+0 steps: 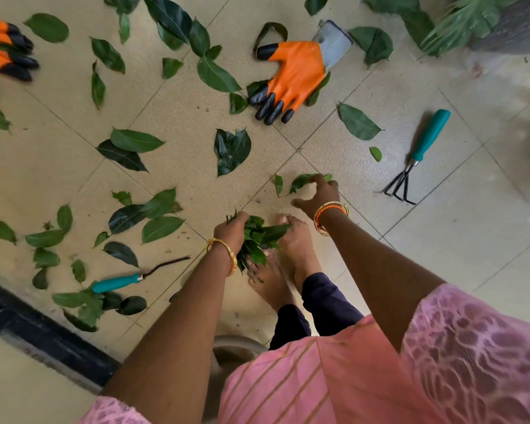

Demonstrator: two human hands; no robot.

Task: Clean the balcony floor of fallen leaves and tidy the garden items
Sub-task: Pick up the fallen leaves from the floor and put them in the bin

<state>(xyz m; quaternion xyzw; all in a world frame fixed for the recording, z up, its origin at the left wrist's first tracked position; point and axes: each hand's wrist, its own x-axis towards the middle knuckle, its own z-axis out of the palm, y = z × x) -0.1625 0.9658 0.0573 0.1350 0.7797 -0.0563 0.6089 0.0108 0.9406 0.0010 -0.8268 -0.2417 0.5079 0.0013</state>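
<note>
Leaves (259,237) in left hand (231,229)

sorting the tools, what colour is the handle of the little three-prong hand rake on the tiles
Teal, on the small three-prong hand rake with dark metal tines; head view shows it.

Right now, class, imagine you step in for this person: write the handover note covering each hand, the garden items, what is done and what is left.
Left hand grips a bunch of gathered green leaves above the bare feet. Right hand reaches onto small green leaves on the tile; its grip is unclear.
On the beige tiled floor: orange black-tipped garden glove, a second orange glove at the left edge, teal-handled hand rake, teal-handled weeder.
Done: one handful collected.
Left: many scattered leaves, gloves and tools untidied.
</note>
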